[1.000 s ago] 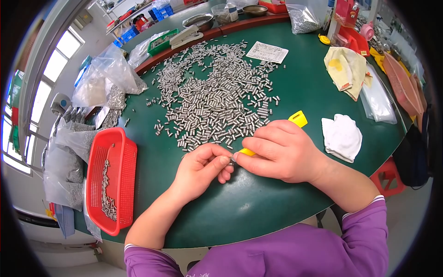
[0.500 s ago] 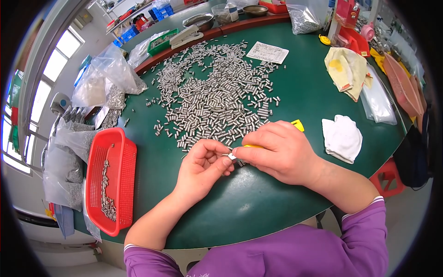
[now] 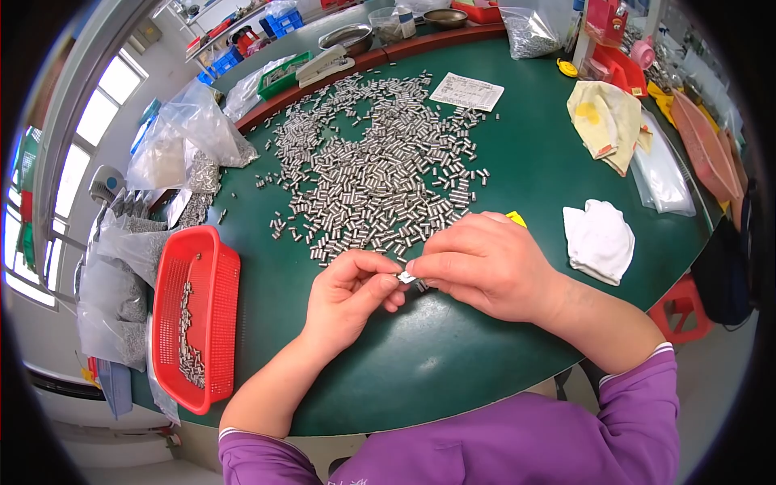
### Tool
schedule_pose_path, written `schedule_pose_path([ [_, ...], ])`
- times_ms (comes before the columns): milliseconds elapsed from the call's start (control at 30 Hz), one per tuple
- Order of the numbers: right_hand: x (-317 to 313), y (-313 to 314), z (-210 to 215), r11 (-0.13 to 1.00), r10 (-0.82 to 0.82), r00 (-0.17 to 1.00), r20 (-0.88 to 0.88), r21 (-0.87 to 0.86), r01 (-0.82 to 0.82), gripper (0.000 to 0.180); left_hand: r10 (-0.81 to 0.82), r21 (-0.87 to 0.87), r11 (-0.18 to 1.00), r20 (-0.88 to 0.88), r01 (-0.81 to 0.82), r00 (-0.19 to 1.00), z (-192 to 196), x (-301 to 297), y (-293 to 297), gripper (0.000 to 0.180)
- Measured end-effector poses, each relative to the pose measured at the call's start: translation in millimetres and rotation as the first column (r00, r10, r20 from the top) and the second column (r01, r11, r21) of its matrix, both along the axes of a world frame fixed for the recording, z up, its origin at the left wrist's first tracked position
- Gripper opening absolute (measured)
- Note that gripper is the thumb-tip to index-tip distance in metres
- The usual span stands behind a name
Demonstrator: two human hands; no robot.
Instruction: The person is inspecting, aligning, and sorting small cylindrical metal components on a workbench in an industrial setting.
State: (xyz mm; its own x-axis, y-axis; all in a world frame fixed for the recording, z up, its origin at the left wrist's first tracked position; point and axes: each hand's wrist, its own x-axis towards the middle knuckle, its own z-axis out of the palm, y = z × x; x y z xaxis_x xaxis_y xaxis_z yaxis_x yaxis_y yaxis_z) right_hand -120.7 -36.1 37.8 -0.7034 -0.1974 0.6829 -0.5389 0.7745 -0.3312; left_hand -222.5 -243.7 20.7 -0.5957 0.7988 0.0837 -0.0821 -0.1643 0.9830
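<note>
Both my hands meet just in front of a spread of small silver metal cylinders (image 3: 380,178) on the green table. My left hand (image 3: 349,295) is closed, thumb and forefinger pinching a small shiny metal piece (image 3: 406,277). From the other side, my right hand (image 3: 489,263) closes around a slim yellow tool (image 3: 516,219). Only its yellow end shows past my knuckles; my fingers cover the rest, so its kind is unclear. My right thumb and fingertips touch or nearly touch the metal piece.
A red plastic basket (image 3: 202,315) holding some cylinders stands at the left, near plastic bags of metal parts (image 3: 121,283). On the right lie a white cloth (image 3: 598,242), a stained yellowish cloth (image 3: 602,121) and clear plastic bags (image 3: 659,174). A printed paper (image 3: 467,91) lies beyond the pile.
The yellow tool has turned or shifted slightly in my right hand: less of its end sticks out, and the yellow strip near my fingertips is now hidden. My hands otherwise stay nearly in place.
</note>
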Motion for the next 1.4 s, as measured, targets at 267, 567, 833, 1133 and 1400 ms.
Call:
schedule_pose_path([
  [267, 0.1, 4.4, -1.9, 0.984, -0.003, 0.994, -0.108, 0.175, 0.022, 0.023, -0.059, -0.07, 0.996, -0.001, 0.059, 0.998, 5.7, -3.4, -2.5, 0.007],
  [567, -2.0, 5.4, 0.4, 0.952, 0.065, 0.97, -0.233, 0.305, 0.009, 0.022, -0.181, -0.299, 0.932, 0.105, 0.205, 0.978, 15.9, -12.2, -5.6, 0.009],
  [833, -2.7, 6.7, 1.4, 0.943, 0.106, 0.951, -0.289, 0.334, -0.004, 0.021, -0.263, -0.168, 0.921, 0.4, 0.352, 0.878, 10.3, -15.5, -4.5, 0.012],
  [1133, -3.9, 12.4, -0.4, 0.983, -0.089, 0.986, -0.142, 0.145, 0.11, 0.028, -0.362, 0.032, 0.916, 0.493, 0.4, 0.791, -1.1, -15.9, -3.5, 0.02],
  [1400, -1.4, 6.2, -1.0, 0.993, -0.053, 0.998, -0.037, 0.106, 0.057, 0.032, -0.329, 0.057, 0.934, 0.523, 0.352, 0.786, -0.4, -16.1, -2.9, 0.017],
])
